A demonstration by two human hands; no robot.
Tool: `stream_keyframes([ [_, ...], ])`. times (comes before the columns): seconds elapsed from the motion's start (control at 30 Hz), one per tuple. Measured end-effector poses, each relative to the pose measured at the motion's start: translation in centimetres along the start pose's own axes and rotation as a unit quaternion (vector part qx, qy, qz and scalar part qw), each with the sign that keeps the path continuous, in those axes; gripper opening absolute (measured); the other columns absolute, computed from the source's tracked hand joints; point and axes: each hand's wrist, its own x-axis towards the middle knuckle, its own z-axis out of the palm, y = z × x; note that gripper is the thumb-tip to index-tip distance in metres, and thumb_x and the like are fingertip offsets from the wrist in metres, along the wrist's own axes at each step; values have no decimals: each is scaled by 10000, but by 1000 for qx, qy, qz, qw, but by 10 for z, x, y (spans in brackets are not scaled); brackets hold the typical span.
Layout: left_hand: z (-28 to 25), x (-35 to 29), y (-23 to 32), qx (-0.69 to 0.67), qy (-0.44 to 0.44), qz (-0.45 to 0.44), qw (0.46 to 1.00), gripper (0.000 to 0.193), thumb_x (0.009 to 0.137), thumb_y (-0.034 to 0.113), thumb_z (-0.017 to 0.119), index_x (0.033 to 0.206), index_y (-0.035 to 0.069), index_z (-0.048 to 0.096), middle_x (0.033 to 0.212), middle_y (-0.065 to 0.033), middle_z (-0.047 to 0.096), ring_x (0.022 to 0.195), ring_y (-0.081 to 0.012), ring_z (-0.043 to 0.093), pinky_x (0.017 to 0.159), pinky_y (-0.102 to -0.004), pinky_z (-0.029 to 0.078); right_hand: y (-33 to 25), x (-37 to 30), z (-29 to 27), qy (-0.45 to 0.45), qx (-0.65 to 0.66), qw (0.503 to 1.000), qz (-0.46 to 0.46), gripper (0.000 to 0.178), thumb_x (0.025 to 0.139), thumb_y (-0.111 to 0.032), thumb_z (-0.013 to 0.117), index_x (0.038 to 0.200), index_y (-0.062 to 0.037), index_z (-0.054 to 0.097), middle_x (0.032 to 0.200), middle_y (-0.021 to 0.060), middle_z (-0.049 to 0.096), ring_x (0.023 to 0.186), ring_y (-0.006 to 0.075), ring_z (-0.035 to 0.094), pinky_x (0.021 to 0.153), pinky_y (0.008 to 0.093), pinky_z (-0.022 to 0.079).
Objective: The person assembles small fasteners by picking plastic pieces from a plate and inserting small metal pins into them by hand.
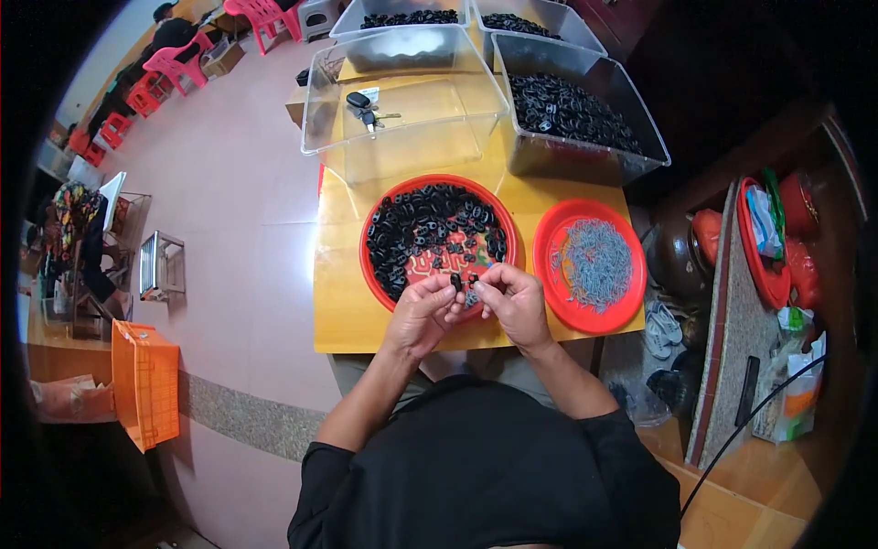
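Note:
My left hand pinches a small black plastic part between thumb and fingers. Close beside it, my right hand is closed at the fingertips on a smaller dark piece, too small to name. Both hands are over the near edge of a round red tray. Many loose black parts lie in that tray, heaped toward its left and far sides. Right of it, a red plate bears a pile of thin grey-blue pins or wires.
Behind the tray on the yellow tabletop stand clear bins, some full of black parts. Keys show through a near clear bin. An orange crate and metal stool stand left. A person sits far left.

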Motion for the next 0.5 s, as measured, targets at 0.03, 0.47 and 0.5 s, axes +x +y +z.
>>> stream_keyframes([
  [0.03,1,-1,-1,28,1,12,1000,73,840,71,574,912,60,572,791,-49,619,657,-99,569,540,-189,435,1,0,0,0,0,1000,1,40,809,-36,593,785,-9,576,660,-8,549,533,35,498,481,168,410],
  [0.47,9,-5,-10,259,22,139,956,52,852,89,569,875,42,565,723,13,569,590,-45,492,518,-173,381,1,-5,-1,6,-28,1000,-5,57,800,-32,601,756,-17,568,634,-21,537,516,24,480,457,176,390],
  [0.5,11,-6,-10,279,19,143,949,56,854,94,568,872,41,562,721,18,562,592,-41,482,523,-173,375,1,-5,-1,11,-24,1000,-4,78,799,-51,608,740,-23,565,606,-27,530,503,24,475,441,184,383],
])
